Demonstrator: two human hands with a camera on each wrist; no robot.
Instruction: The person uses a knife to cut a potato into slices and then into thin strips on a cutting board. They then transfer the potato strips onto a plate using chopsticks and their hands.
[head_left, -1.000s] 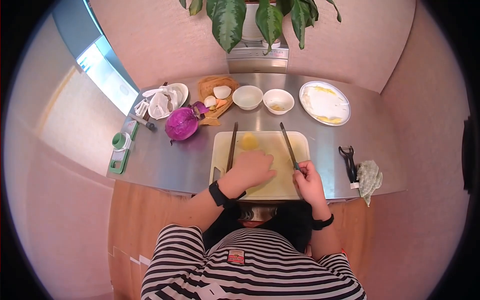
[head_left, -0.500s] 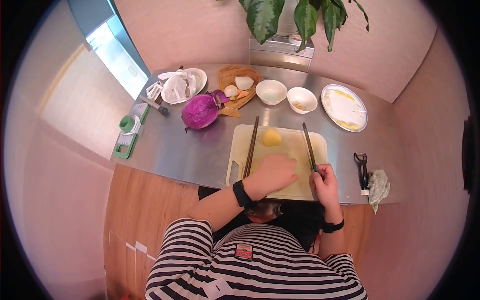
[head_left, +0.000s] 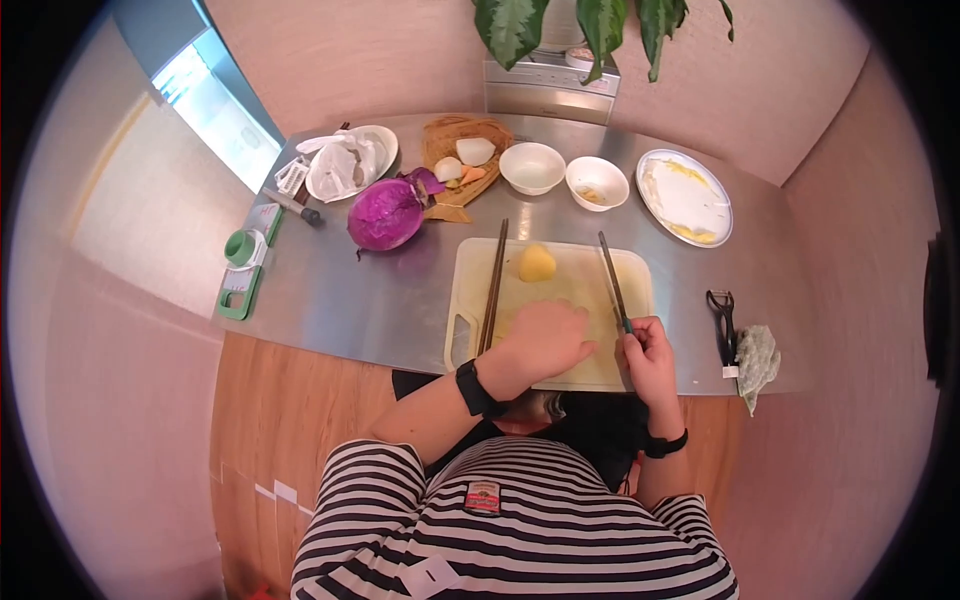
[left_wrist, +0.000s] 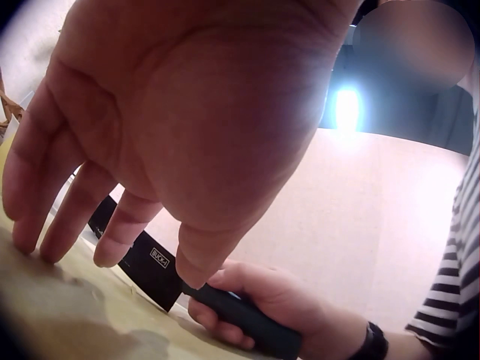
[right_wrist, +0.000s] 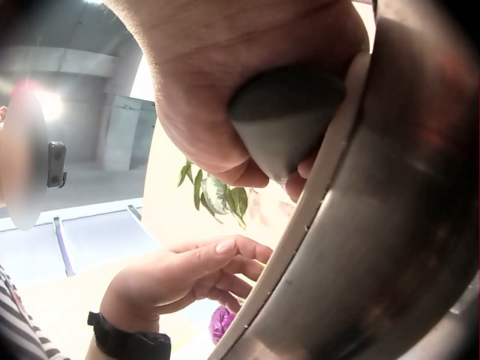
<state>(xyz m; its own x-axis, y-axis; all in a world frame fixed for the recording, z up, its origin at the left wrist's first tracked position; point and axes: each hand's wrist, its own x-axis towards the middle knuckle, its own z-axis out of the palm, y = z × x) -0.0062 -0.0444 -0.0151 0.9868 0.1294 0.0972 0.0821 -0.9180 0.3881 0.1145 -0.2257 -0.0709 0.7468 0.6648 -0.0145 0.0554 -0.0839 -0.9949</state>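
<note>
My left hand [head_left: 545, 338] is spread palm down low over the pale cutting board [head_left: 463, 290], its fingertips close to the surface in the left wrist view. Just beyond it sits a rounded yellow piece, like peeled potato [head_left: 537, 263]. A pair of dark chopsticks [head_left: 494, 285] lies lengthwise along the board's left part. My right hand [head_left: 652, 362] grips the dark handle [left_wrist: 251, 321] of a kitchen knife at the board's right side. The black blade [left_wrist: 150, 270] points away from me, edge down along the board; the left hand partly covers it in the left wrist view.
Behind the board are a purple cabbage [head_left: 388, 215], a brown board [head_left: 443, 150] with vegetable pieces, two white bowls [head_left: 532, 168] and an oval plate [head_left: 684, 198]. A peeler [head_left: 722, 320] and a crumpled cloth [head_left: 757, 360] lie right; a green-white grater [head_left: 238, 300] lies left.
The head view has shifted, so the whole table sits farther right in it. My left hand stays over the board with its fingers more spread; my right hand keeps hold of the knife.
</note>
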